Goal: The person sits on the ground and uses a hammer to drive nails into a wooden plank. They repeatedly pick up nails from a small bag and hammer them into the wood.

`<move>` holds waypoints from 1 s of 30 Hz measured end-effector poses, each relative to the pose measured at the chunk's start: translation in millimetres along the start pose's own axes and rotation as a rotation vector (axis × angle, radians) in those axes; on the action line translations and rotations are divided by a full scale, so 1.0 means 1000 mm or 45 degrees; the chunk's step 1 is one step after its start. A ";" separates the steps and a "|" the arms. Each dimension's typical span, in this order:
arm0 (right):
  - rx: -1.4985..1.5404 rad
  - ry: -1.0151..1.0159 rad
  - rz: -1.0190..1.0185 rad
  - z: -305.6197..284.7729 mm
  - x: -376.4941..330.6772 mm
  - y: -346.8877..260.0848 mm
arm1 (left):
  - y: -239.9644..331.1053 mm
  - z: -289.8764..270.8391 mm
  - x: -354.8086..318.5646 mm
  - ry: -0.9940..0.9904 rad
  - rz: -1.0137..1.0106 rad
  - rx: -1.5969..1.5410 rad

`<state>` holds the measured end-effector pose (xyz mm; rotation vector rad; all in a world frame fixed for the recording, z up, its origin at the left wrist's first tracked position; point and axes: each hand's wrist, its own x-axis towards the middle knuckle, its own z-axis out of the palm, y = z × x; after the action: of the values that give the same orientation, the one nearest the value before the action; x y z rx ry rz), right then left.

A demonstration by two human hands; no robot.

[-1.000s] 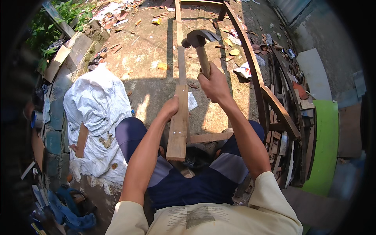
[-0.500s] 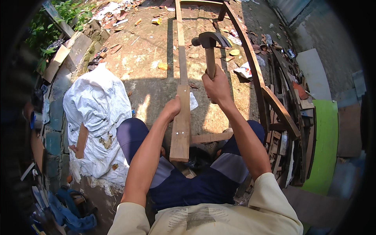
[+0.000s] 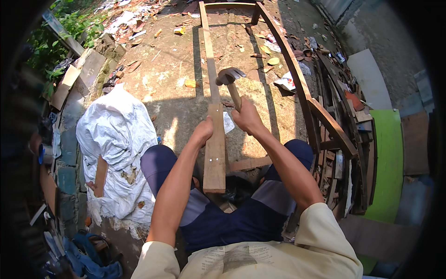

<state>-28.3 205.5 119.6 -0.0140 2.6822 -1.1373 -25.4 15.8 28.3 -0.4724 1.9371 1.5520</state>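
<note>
View looks down at a seated person's lap & both bare forearms, coming up from the lower edge toward frame centre.

Right hand (image 3: 247, 118), just right of centre, is closed in a full fist round the wooden handle of a hammer (image 3: 231, 80). The metal head sits in the upper middle, tilted, right beside a long thin wood strip (image 3: 208, 51) that runs up to the top edge. Compared w/ half a sec ago the hammer head is lower & further left, nearer the plank; one sec ago it was about this low too, so the hammer has gone up & come back down.

Left hand (image 3: 203, 132), centre, fingers curled over the left edge of a short brown plank (image 3: 215, 151), thumb side resting on it. The plank lies lengthwise at frame centre, near end over the lap between the knees, far end touching the thin strip. Two small pale dots show on its face near the lower end. The hand & plank have barely shifted across the three pics.

Around: crumpled white sack (image 3: 118, 153) at left, on the ground beside the left knee. Curved wooden frame pieces (image 3: 320, 111) at right. Bright green board (image 3: 390, 162) at far right. Dirt ground (image 3: 167, 69) w/ scattered litter & dry leaves across the top. Green plants (image 3: 69, 28) in upper left corner. Dark shorts, pale shirt at bottom.
</note>
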 end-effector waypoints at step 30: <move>-0.157 -0.401 0.184 -0.038 -0.001 -0.035 | 0.023 -0.003 -0.022 0.134 -0.046 0.305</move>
<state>-38.5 208.1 170.0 -0.0183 2.4247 -0.8467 -23.8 16.9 60.6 -0.4912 2.1490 1.2738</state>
